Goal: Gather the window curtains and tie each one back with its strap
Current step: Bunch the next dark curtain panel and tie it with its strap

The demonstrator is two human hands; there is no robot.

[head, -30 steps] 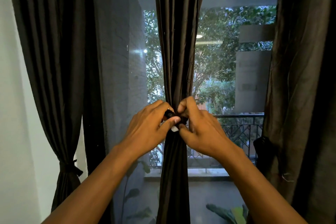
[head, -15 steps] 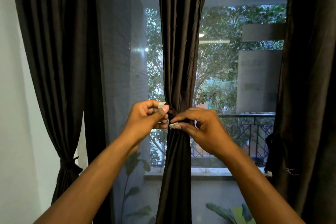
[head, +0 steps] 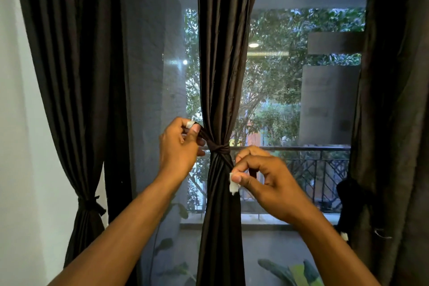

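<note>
We'd pulled our hands apart since half a second ago: left hand [head: 180, 146] and right hand [head: 260, 175] each pinched a strap [head: 219, 148] end, cinching the knot around the middle curtain [head: 220, 76]. Nearly tied, we reckoned.

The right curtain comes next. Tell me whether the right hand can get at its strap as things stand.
Probably not yet. The right hand pinches one end of the middle strap, so it must let go first. After that nothing stands between it and the right curtain's strap, low to its right.
</note>
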